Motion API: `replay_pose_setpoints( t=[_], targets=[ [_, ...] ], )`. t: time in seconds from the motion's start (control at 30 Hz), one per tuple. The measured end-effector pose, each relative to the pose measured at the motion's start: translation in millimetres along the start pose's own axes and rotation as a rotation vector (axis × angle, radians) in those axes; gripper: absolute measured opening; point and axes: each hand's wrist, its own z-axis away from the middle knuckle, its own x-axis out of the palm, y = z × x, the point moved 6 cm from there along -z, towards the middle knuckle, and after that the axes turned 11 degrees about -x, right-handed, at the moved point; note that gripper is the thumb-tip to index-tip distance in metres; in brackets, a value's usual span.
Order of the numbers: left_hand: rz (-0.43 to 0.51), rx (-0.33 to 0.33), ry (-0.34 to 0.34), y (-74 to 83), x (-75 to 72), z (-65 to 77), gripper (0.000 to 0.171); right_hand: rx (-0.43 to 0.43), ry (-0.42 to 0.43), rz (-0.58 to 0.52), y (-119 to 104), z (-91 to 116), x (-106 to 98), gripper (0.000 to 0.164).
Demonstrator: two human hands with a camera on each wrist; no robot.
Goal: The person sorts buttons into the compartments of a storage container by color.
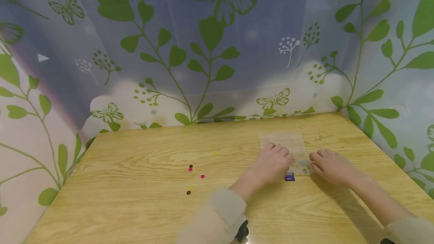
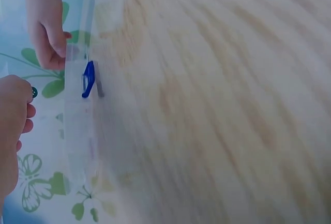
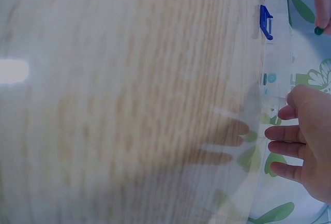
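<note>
My left hand (image 1: pixel 272 162) hovers over the left part of a clear plastic box (image 3: pixel 279 53), pinching a small green button (image 2: pixel 34 92) between thumb and finger. The box lid (image 1: pixel 283 138) is swung back, and a blue latch (image 1: pixel 289 177) sticks out at the front. Small coloured pieces (image 3: pixel 271 78) show through the wall; their exact kind is hard to tell. At the box's right end is my right hand (image 1: pixel 333 166), its fingers (image 3: pixel 284 133) spread apart and loosely bent. I see nothing held in it, and whether it touches the box is unclear.
Left of the box, several small buttons lie scattered on the wooden table (image 1: pixel 135 199): black (image 1: pixel 188 192), pink (image 1: pixel 202 176) and yellow (image 1: pixel 214 153) ones. A leaf-and-butterfly patterned curtain (image 1: pixel 217 67) hangs behind the table and along its sides.
</note>
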Motion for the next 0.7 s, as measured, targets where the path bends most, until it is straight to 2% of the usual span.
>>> replay_pose_setpoints(
  t=[0.1,0.43,0.6,0.7],
  targets=[
    [0.014,-0.009,-0.001,5.4,1.0,-3.9,0.017,-0.011,0.002,0.002,0,-1,0,0.013],
    [0.016,-0.037,-0.118,22.0,11.7,-15.0,0.020,-0.025,0.017,-0.009,-1,-2,1,0.017],
    [0.015,-0.099,-0.245,28.5,20.6,-24.1,0.017,-0.023,0.023,0.001,1,-1,1,0.018],
    [0.016,-0.121,-0.296,32.9,23.8,-28.3,0.015,-0.023,0.028,0.010,1,-1,1,0.015]
  ],
)
